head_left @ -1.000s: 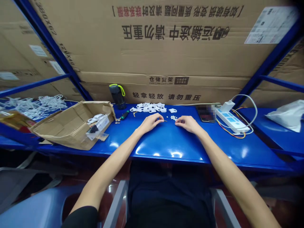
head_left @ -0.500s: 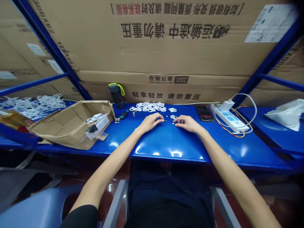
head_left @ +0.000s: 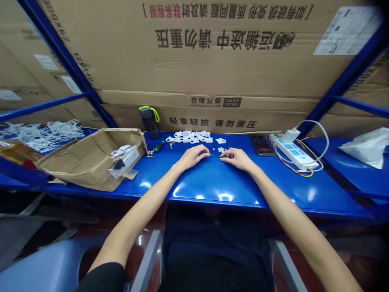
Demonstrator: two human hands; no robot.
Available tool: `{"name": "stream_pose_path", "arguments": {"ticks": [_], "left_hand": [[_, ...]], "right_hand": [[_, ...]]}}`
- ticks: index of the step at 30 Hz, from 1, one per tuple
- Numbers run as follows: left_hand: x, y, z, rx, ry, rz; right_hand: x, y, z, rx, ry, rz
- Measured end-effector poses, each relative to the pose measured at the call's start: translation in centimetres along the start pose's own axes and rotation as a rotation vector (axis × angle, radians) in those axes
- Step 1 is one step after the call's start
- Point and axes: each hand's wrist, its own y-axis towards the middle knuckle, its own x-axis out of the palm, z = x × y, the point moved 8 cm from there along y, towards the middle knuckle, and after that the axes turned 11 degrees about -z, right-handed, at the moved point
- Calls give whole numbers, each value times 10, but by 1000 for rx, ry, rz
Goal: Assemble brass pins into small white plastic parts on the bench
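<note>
Head view: my left hand (head_left: 194,157) pinches a thin pin (head_left: 212,155), tip pointing toward the right hand (head_left: 238,159). Right fingertips are at a small white piece (head_left: 220,158) on the table (head_left: 212,182); can't tell if they grip it. Narrow gap between the hands, pin reaching into it. Loose white bits (head_left: 221,150) sit just beyond the right fingertips. White plastic parts (head_left: 193,138) cluster farther back near the cardboard (head_left: 194,73), one lone part (head_left: 221,141) to their right.

Margins: blue surface runs from both hands to the front edge. Left side bounded by screwdriver (head_left: 159,147), bottle (head_left: 150,123) and open box (head_left: 88,160). Right side: phone (head_left: 263,145), then power strip (head_left: 298,154) with looped cables, well apart from the right hand.
</note>
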Motion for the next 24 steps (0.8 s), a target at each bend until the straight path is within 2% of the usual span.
{"name": "stream_pose_path", "arguments": {"ticks": [7, 13, 17, 24], "left_hand": [[1, 0, 1, -6, -7, -3], [4, 1, 8, 2, -17, 19], [5, 2, 11, -14, -23, 37], [7, 3, 11, -34, -53, 58]], "right_hand": [[6, 3, -7, -24, 57, 11], [1, 0, -17, -45, 143, 90], [0, -2, -22, -25, 311, 133], [9, 2, -15, 16, 612, 166]]}}
